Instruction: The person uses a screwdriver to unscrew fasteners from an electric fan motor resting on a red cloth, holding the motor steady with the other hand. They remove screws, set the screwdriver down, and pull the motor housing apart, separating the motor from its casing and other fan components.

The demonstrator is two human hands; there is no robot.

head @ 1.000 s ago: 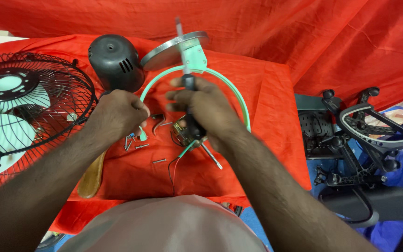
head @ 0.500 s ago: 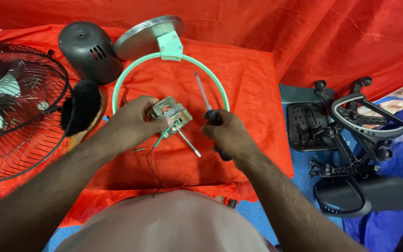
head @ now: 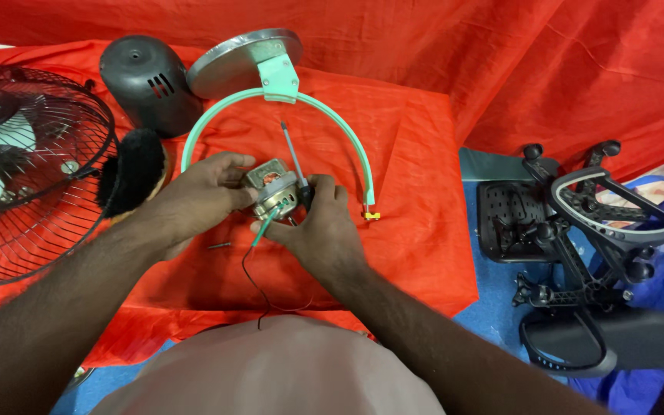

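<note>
My left hand (head: 197, 192) grips a small metal fan motor (head: 270, 188) over the red cloth. Green and black wires (head: 259, 253) trail from the motor toward me. My right hand (head: 320, 227) holds a screwdriver (head: 295, 165) by its handle and also presses against the motor's right side; the shaft points away from me. A mint green curved fan bracket (head: 347, 134) arches around both hands, joined to a round grey base plate (head: 240, 58).
A black motor cover (head: 144, 81) stands at the back left. A black brush (head: 132, 173) lies beside a wire fan guard (head: 17, 169) with pale blades. A loose screw (head: 219, 246) lies on the cloth. An overturned black office chair (head: 585, 230) sits on the right.
My right hand moved left with the screwdriver and now touches the motor. Both hands came together around the motor. The view shifted slightly.
</note>
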